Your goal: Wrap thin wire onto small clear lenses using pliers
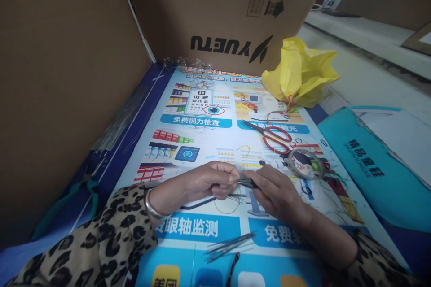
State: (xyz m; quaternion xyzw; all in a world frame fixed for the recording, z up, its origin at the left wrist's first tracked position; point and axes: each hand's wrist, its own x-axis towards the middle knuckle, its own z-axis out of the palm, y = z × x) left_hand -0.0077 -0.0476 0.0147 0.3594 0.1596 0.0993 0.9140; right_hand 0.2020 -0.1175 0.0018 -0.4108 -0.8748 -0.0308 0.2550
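Observation:
My left hand (215, 179) is closed in a pinch at the centre of the table, a silver bangle on its wrist. What it pinches looks like a thin wire, mostly hidden by the fingers. My right hand (278, 193) is wrapped round a pair of pliers (248, 182), whose dark jaws point left and meet the left fingertips. Most of the pliers is hidden in the palm. Below the left hand a thin wire loop (227, 212) hangs or lies; I cannot tell which. Nearer me lies a small bunch of cut wires (229, 246).
Red-handled scissors (276, 138) and a roll of clear tape (305, 164) lie beyond my right hand. Behind them is a yellow bag (299, 74) with coloured wires. Teal-handled pliers (85, 188) and straight wires (119, 119) lie left. Cardboard walls (215, 18) enclose the table; a teal box (373, 161) stands right.

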